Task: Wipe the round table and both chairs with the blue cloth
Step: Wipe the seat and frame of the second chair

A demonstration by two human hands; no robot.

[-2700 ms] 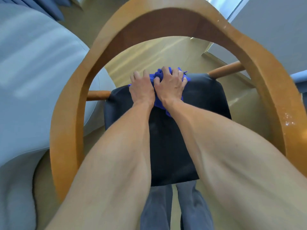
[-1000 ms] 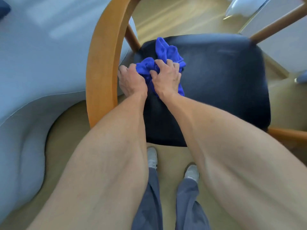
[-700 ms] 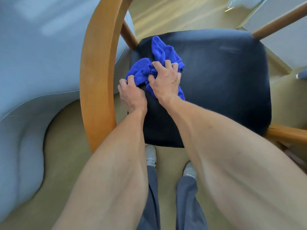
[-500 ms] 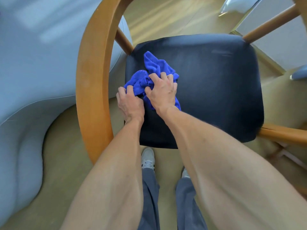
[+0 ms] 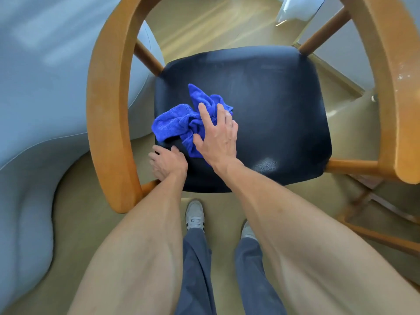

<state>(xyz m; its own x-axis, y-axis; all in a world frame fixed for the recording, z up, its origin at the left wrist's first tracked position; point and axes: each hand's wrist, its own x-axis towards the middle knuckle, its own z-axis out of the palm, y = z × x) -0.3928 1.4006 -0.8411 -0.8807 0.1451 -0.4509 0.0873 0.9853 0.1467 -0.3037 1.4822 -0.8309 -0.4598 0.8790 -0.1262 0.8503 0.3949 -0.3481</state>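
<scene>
Fingers (image 5: 205,114) of the right hand (image 5: 217,137) are spreading flat and straight over the bunched blue cloth (image 5: 181,123), pressing it onto the black seat (image 5: 272,110) left of the frame's centre. Fingers of the left hand (image 5: 167,162) are curling over the seat's near-left edge, apparently steadying the chair (image 5: 109,110).

Judging by this, the job is partway through: one seat is being wiped, while its wooden arms look untouched. Neither the round table nor the second chair is showing anywhere, so I cannot tell their state. The chair's arms are running off the top of the frame, and the left fingertips are hidden under the seat edge.
</scene>
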